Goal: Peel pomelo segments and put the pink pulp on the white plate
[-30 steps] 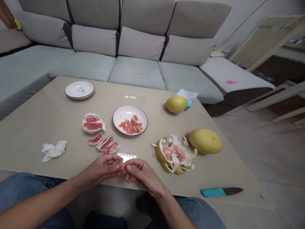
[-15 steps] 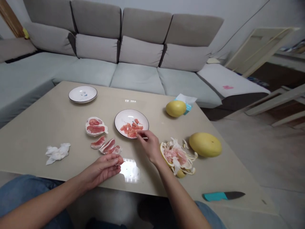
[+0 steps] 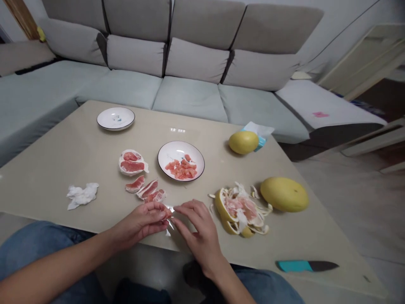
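My left hand is shut on a small piece of pink pomelo flesh at its fingertips, just over the table's near edge. My right hand is beside it, with its fingers apart and its fingertips at that piece. Nothing else shows in this hand. Ahead of my hands lie several membrane-covered pomelo segments, a split segment on its peel, and a white plate holding pink flesh pieces. A pile of yellow pomelo peel lies to the right of my right hand.
The beige table also holds two whole pomelos, a teal-handled knife, crumpled tissue, a second white plate and a tissue packet. A grey sofa stands behind the table, with floor to the right.
My right hand has moved back from the plate's edge to my left hand's fingertips. My left hand has curled further around the piece. The view has shifted slightly.
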A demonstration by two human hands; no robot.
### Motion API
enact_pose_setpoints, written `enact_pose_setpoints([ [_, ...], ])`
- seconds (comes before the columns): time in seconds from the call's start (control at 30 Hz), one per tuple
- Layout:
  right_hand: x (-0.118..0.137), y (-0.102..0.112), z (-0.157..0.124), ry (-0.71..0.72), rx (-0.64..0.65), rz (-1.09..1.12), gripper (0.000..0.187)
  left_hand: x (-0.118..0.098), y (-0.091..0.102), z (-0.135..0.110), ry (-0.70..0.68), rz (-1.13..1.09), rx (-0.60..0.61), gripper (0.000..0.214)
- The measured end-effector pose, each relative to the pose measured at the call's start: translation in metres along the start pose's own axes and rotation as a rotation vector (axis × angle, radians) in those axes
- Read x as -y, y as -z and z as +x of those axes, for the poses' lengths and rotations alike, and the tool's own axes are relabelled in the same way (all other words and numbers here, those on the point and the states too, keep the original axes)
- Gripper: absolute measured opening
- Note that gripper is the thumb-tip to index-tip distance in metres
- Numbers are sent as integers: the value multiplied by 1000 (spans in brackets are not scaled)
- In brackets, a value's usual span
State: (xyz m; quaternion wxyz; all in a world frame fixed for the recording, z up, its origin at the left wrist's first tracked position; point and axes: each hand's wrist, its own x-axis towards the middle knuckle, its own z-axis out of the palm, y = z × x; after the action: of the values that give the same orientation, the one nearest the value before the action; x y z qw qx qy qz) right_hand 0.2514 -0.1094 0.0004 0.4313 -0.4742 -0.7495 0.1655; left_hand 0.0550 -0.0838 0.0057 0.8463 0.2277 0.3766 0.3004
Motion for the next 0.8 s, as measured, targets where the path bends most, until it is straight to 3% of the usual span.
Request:
enact_pose_setpoints([
  [0.17, -2, 3, -3, 81, -10, -75, 14, 5, -4, -1, -10, 92, -3, 15],
  [0.3, 2, 7, -2, 137, 7, -125, 12, 10, -2, 3, -15, 147, -40, 28],
  [0.47, 7, 3, -5, 194, 26, -209, 14, 14, 0, 6, -110, 224, -57, 29],
  [0.6, 8, -2, -8, 194, -8, -268, 13, 14, -4, 4, -101, 191, -49, 24],
  [0.8, 9, 0, -10, 113, -26, -191, 14, 12, -5, 2, -98, 186, -48, 24],
])
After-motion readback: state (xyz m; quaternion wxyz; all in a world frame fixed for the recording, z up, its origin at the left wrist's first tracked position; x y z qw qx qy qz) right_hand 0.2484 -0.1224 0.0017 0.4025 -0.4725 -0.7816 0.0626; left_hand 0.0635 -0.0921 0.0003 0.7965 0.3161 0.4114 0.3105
